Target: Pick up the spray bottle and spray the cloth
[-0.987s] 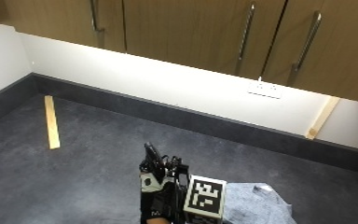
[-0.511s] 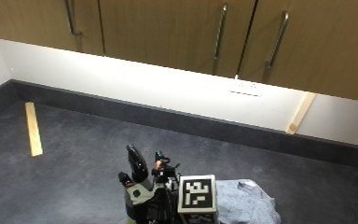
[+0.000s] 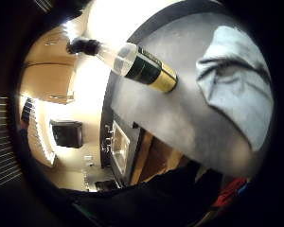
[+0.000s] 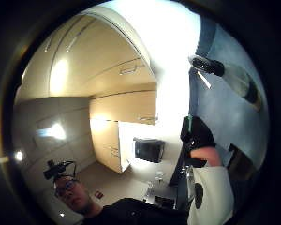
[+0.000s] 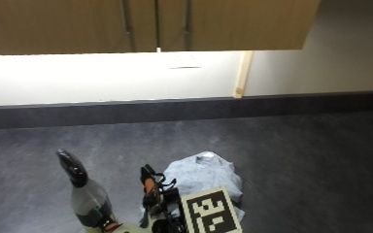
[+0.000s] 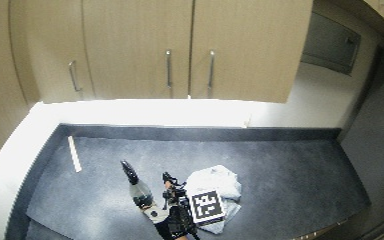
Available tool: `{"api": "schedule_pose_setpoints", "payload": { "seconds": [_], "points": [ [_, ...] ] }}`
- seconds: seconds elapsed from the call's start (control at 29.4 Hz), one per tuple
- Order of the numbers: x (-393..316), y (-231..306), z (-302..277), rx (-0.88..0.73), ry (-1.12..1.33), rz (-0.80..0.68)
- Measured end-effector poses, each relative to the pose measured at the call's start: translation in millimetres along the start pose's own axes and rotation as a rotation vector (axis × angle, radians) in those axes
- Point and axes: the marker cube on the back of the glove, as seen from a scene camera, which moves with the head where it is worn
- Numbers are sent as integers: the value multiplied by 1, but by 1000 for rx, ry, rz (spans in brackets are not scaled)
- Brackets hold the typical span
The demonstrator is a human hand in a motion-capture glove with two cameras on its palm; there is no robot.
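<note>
- The spray bottle (image 5: 86, 196) stands upright on the dark counter (image 5: 290, 155) at the lower left of the outside view, black nozzle on top, clear body, dark label low down.
- The gloved right hand (image 5: 157, 204) sits at the bottom centre of that view, just right of the bottle and apart from it.
- Its fingers (image 5: 149, 180) point up the frame, away from the person; how far they spread I cannot tell, and they hold nothing visible.
- The grey cloth (image 5: 202, 174) lies crumpled on the counter just right of the fingers, partly under the hand.
- In the little finger side palm view the bottle (image 3: 142, 66) and the cloth (image 3: 236, 90) lie well apart on the counter.
- A pale wooden strip (image 6: 74, 153) lies on the counter at the left of the wide view; cupboards (image 6: 139, 47) hang above.
</note>
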Motion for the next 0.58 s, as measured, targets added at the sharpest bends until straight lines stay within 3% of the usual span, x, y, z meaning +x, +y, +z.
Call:
{"api": "schedule_pose_setpoints", "payload": {
  "seconds": [0.58],
  "points": [
    [-51, 10, 24, -62, -69, -72]
  ]
}}
